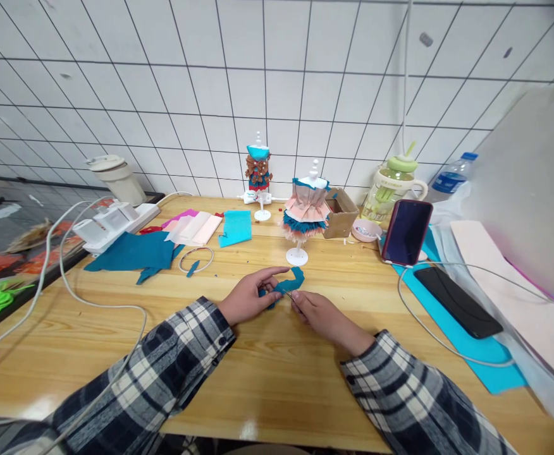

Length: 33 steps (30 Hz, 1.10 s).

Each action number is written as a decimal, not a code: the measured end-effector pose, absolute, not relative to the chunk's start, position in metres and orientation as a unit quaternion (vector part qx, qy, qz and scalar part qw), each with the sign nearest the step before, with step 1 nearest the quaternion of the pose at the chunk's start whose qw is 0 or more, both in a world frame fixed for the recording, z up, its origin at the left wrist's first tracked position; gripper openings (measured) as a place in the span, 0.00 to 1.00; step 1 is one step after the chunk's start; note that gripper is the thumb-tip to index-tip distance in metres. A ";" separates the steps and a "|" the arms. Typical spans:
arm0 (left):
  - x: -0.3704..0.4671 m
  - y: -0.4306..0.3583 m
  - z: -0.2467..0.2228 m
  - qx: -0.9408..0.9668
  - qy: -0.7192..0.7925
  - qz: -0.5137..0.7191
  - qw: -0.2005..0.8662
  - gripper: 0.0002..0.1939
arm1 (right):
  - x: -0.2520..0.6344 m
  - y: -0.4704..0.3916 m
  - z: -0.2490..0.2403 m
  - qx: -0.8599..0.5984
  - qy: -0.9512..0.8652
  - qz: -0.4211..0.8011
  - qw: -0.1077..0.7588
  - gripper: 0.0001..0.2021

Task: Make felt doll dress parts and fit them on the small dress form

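Observation:
Near the middle of the table my left hand (251, 296) pinches a wavy strip of teal crepe paper (296, 278) between thumb and fingers. The strip's far end curls up and to the right. My right hand (315, 311) is closed on a slim metal tool (287, 294), whose tip touches the strip; most of the tool is hidden, so its kind is unclear. Just beyond the hands a small white dress form (296, 256) stands upright, wearing a pink and teal ruffled paper dress (308, 205).
Behind stands a second dressed form (258, 170). Left are teal paper (129, 258), a hoop (196, 249) and a power strip (125, 224) with trailing cables. Right are a cardboard box (343, 218), small bowl (366, 229), jug (388, 189), propped phone (406, 232) and dark phone (457, 300).

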State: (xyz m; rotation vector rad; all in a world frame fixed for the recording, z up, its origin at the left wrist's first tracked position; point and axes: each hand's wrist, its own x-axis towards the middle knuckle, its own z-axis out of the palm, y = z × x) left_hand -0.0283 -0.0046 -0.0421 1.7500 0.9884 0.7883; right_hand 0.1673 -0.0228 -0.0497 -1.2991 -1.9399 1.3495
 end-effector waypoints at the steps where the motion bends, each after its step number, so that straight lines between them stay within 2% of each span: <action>1: -0.028 -0.005 -0.042 0.714 0.403 0.321 0.473 0.27 | 0.167 -0.023 -0.050 -0.471 -0.701 0.487 0.222 0.22; 12: -0.028 -0.005 -0.041 0.709 0.401 0.321 0.483 0.30 | 0.165 -0.027 -0.043 -0.502 -0.595 0.591 0.209 0.22; 26: -0.024 -0.008 -0.040 0.725 0.389 0.300 0.483 0.33 | 0.165 -0.026 -0.057 -0.467 -0.682 0.516 0.225 0.24; 33: -0.027 -0.007 -0.040 0.720 0.386 0.317 0.483 0.33 | 0.166 -0.024 -0.054 -0.482 -0.655 0.540 0.216 0.23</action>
